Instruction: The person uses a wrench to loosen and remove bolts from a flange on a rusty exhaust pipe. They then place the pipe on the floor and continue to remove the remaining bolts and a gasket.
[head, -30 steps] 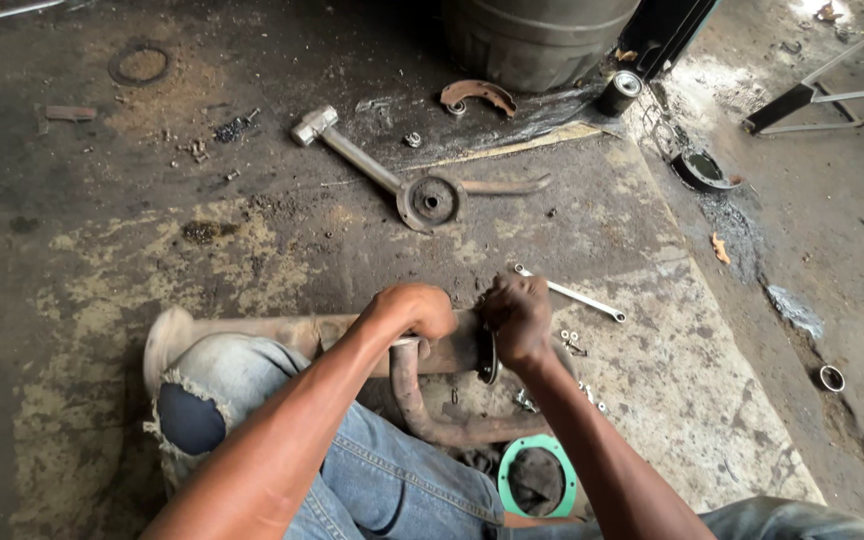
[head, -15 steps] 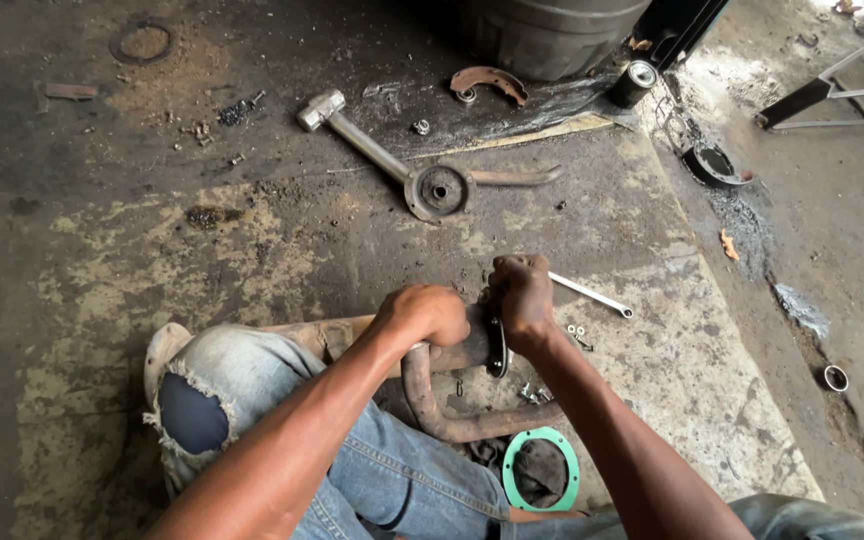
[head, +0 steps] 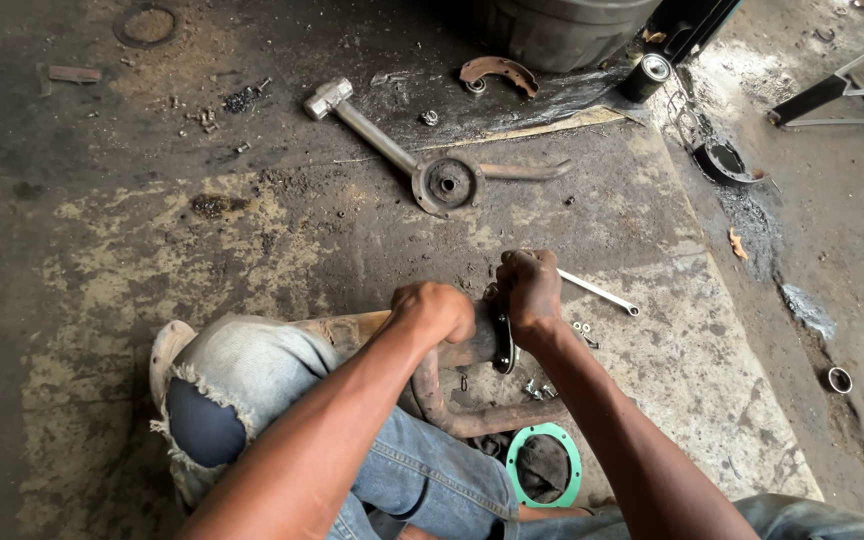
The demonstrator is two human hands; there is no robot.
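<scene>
1. Now, brace the rusty bent pipe (head: 472,415) first: it lies on the floor across your near knee, running from the left toward the flange (head: 503,340) at the middle.
2. Keep your left hand (head: 439,310) clamped around the pipe just left of the flange, so it cannot roll.
3. Your right hand (head: 528,285) is closed in a fist on the wrench (head: 600,292), whose shaft points right; pull it square, not tilted.
4. Mind the loose nuts (head: 582,329) just right of the flange, and the green gasket (head: 544,463) near you.
</scene>
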